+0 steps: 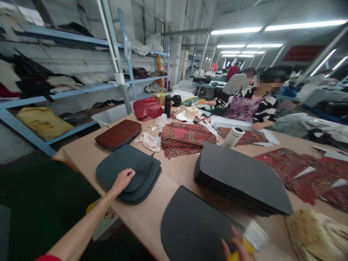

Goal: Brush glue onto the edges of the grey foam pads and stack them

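The left hand [125, 178], fingers drawn together, touches one stack of green panels [114, 166] by the worktop's [174, 175] near edge, its grip unclear. The right hand [240, 247] grips one brush [252, 240] over a single grey panel [194, 224], farther right along that edge. One black bottle [168, 106] and one white bottle [232, 137] hide their contents.
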The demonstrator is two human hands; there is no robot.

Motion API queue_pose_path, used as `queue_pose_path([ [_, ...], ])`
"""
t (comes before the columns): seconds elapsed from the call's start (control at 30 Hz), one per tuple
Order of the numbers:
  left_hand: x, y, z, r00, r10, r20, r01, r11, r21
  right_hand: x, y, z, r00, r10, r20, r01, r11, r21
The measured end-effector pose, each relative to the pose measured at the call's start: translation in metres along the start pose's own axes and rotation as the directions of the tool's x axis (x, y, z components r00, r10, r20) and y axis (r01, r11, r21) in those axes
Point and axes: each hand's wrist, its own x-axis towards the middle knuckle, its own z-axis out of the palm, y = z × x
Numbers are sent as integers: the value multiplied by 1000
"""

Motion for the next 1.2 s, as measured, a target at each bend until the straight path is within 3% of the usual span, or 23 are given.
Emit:
queue_pose_path([
  [0.07,-7,12,-2,999,15,-36,-17,998,-58,6,-62,13,991,97,96,-114,975,191],
  [0.1,-13,20,0,998,27,-50,-31,996,-85,12,-95,23,970,113,217,-177,937,302],
  [0.2,-37,50,13,994,99,-56,-107,978,-181,39,-181,56,872,222,435,-432,768,474],
  [0.27,-54,72,24,982,175,-75,-189,945,-268,57,-210,72,820,261,509,-537,658,528],
  [0.33,-68,92,35,965,246,-91,-263,899,-350,66,-217,74,812,328,482,-563,657,502],
  [0.43,-81,113,56,924,378,58,-316,840,-440,63,-198,49,838,429,338,-534,773,343],
  [0.5,-84,118,76,859,473,195,-355,826,-438,54,-169,22,832,483,273,-540,817,202],
  [0.63,-84,112,118,723,602,339,-549,799,-248,28,-93,-25,801,561,207,-566,824,-43],
  [0.77,-91,108,142,608,648,459,-689,718,-101,0,-36,-46,807,552,210,-534,834,-139],
  [0.87,-102,108,144,599,646,473,-724,690,-24,-13,-16,-57,827,521,212,-503,854,-135],
  [1.0,-110,119,138,662,649,376,-718,693,67,-1,0,-91,898,435,67,-416,888,-194],
  [1.07,-104,143,133,675,682,282,-722,689,61,27,4,-112,898,440,-15,-434,878,-203],
  [1.1,-98,162,130,670,705,235,-731,680,45,47,4,-120,882,470,9,-463,872,-159],
  [1.2,-69,232,125,640,751,162,-760,650,-12,122,-14,-128,852,509,120,-523,832,185],
])
